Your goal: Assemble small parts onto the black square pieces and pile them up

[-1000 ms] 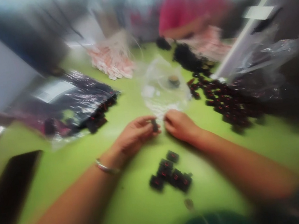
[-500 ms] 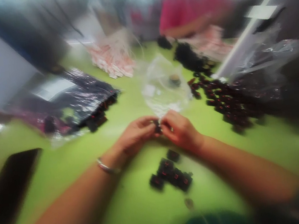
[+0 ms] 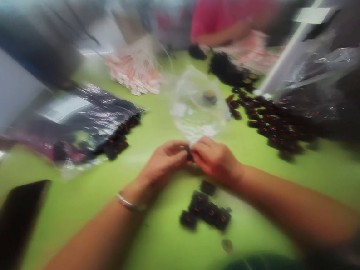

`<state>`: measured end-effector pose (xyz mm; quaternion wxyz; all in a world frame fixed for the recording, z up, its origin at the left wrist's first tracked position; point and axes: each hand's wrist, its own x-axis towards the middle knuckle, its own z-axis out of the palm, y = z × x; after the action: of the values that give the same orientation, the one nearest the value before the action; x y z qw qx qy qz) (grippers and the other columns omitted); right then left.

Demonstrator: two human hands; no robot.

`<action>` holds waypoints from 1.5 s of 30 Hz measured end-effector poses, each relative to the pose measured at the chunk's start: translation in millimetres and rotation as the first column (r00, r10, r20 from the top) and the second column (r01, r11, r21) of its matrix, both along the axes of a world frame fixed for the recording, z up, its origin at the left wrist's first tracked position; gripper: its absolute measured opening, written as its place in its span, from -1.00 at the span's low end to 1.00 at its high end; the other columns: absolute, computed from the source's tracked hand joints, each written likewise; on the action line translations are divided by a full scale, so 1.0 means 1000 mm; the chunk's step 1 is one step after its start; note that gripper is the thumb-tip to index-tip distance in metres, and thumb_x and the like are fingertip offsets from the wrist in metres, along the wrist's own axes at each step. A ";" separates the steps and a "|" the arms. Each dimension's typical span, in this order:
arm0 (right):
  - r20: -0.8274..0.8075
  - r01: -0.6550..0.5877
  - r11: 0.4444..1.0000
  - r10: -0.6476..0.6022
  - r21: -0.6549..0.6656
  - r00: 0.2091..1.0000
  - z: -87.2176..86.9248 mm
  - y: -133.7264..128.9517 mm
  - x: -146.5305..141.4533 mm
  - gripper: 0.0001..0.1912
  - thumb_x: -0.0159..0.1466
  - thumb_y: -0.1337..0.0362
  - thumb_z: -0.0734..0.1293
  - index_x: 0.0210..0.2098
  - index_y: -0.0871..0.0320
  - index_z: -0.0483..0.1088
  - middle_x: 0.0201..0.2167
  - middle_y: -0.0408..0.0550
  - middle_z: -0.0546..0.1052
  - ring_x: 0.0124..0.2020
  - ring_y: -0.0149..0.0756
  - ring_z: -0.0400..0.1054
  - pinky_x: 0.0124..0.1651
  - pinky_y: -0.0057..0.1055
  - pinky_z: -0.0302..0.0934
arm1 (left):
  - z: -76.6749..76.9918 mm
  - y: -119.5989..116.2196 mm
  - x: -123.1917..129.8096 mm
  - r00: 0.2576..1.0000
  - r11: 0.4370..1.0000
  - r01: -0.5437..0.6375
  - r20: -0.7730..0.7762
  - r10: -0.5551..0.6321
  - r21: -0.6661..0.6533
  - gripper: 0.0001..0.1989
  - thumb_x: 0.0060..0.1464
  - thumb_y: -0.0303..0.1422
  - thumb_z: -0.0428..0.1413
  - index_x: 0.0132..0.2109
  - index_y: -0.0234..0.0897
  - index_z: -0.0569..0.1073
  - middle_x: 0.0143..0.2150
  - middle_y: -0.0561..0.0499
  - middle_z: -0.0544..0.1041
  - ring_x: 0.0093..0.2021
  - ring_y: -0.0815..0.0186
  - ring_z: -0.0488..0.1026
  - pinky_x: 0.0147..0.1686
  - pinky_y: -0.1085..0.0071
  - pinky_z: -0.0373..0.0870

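Observation:
My left hand (image 3: 167,161) pinches a small black piece (image 3: 188,153) over the middle of the green table (image 3: 164,248). Pressed up against that piece from the right is my right hand (image 3: 216,159), its fingers closed; what they grip is too small to make out. A clear plastic bag (image 3: 197,104) with small white parts lies just beyond both hands. Nearer to me, below the hands, several black blocks with red marks (image 3: 210,212) form a loose cluster, and a small round brownish thing (image 3: 227,245) lies below them.
Black pieces (image 3: 271,122) are heaped at the right beside plastic wrapping (image 3: 323,65). Plastic-wrapped dark goods (image 3: 104,115) and a dark flat slab (image 3: 12,230) lie left. Pinkish-white strips (image 3: 135,71) sit farther back. A person in a pink top (image 3: 228,11) is across the table.
My right hand has turned slightly, and its fingers have closed up more tightly against the black piece. My left hand has hardly moved.

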<state>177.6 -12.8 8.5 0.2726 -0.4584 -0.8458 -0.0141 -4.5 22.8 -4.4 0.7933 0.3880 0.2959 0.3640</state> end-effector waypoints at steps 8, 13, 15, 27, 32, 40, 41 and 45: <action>-0.077 -0.031 0.999 0.029 -0.030 0.997 -0.003 -0.005 -0.002 -0.72 0.32 0.35 0.14 -0.10 0.18 0.44 -0.33 0.02 0.50 -0.32 -0.31 0.37 -0.24 -0.41 0.25 | 0.007 0.000 0.000 0.993 0.989 -0.120 -0.013 0.119 -0.087 -0.65 -0.18 -0.46 0.35 -0.18 -0.37 0.50 -0.36 -0.03 0.57 -0.40 0.38 0.52 -0.29 0.46 0.45; -0.232 -0.113 0.992 0.097 -0.057 0.968 0.002 -0.005 -0.001 -0.73 0.31 0.35 0.15 -0.10 0.16 0.44 -0.36 0.00 0.49 -0.33 -0.31 0.37 -0.24 -0.38 0.28 | 0.012 -0.001 0.000 0.994 0.991 -0.106 0.011 0.107 -0.085 -0.66 -0.19 -0.45 0.35 -0.19 -0.36 0.51 -0.37 -0.04 0.58 -0.41 0.38 0.51 -0.31 0.46 0.44; -0.375 -0.154 0.985 0.116 -0.073 0.920 0.004 -0.001 0.003 -0.71 0.31 0.33 0.16 -0.04 0.13 0.40 -0.31 -0.02 0.49 -0.32 -0.34 0.36 -0.22 -0.39 0.29 | 0.015 0.000 0.000 0.989 0.986 -0.144 0.022 0.147 -0.086 -0.65 -0.21 -0.44 0.37 -0.21 -0.35 0.51 -0.37 -0.02 0.58 -0.39 0.36 0.53 -0.29 0.45 0.44; -0.141 0.277 0.894 -0.344 -0.352 0.929 0.005 0.034 0.040 -0.85 0.15 0.40 0.23 -0.44 0.17 0.43 -0.42 -0.06 0.51 -0.37 -0.32 0.33 -0.25 -0.40 0.16 | 0.013 0.004 -0.001 0.973 0.974 -0.224 -0.059 0.222 -0.033 -0.64 -0.15 -0.42 0.33 -0.15 -0.36 0.46 -0.35 -0.02 0.56 -0.35 0.33 0.54 -0.29 0.47 0.46; 0.101 0.394 0.840 -0.385 -0.373 0.917 0.002 0.028 0.035 -0.82 0.20 0.36 0.20 -0.40 0.16 0.44 -0.33 -0.02 0.52 -0.34 -0.29 0.32 -0.30 -0.40 0.09 | 0.012 0.005 -0.001 0.971 0.972 -0.234 -0.067 0.231 -0.034 -0.61 -0.18 -0.42 0.35 -0.15 -0.36 0.45 -0.35 -0.02 0.56 -0.34 0.31 0.55 -0.30 0.47 0.47; 0.229 0.418 0.817 -0.353 -0.398 0.907 0.003 0.027 0.027 -0.82 0.27 0.26 0.22 -0.34 0.17 0.43 -0.28 0.01 0.51 -0.31 -0.28 0.32 -0.31 -0.41 0.05 | 0.012 0.005 0.000 0.968 0.970 -0.241 -0.075 0.238 -0.038 -0.59 -0.20 -0.41 0.36 -0.15 -0.39 0.46 -0.35 -0.04 0.56 -0.35 0.30 0.55 -0.30 0.46 0.48; 0.243 0.416 0.811 -0.342 -0.412 0.908 0.004 0.027 0.027 -0.82 0.27 0.27 0.22 -0.35 0.17 0.43 -0.30 0.01 0.52 -0.32 -0.29 0.32 -0.32 -0.41 0.05 | 0.012 0.005 0.000 0.969 0.971 -0.237 -0.077 0.234 -0.033 -0.59 -0.20 -0.41 0.36 -0.15 -0.39 0.46 -0.35 -0.04 0.56 -0.35 0.31 0.55 -0.29 0.46 0.48; 0.307 0.416 0.796 -0.303 -0.439 0.902 0.010 0.027 0.029 -0.80 0.24 0.32 0.20 -0.41 0.19 0.44 -0.39 0.03 0.52 -0.43 -0.31 0.30 -0.39 -0.40 0.01 | 0.009 0.004 -0.002 0.978 0.981 -0.193 -0.086 0.192 -0.008 -0.62 -0.14 -0.42 0.33 -0.12 -0.36 0.47 -0.32 -0.04 0.57 -0.33 0.31 0.56 -0.25 0.44 0.48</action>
<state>206.7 13.9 18.6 0.0426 -0.6611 -0.7424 0.0998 -6.5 26.5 4.8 0.7442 0.3661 0.3687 0.4198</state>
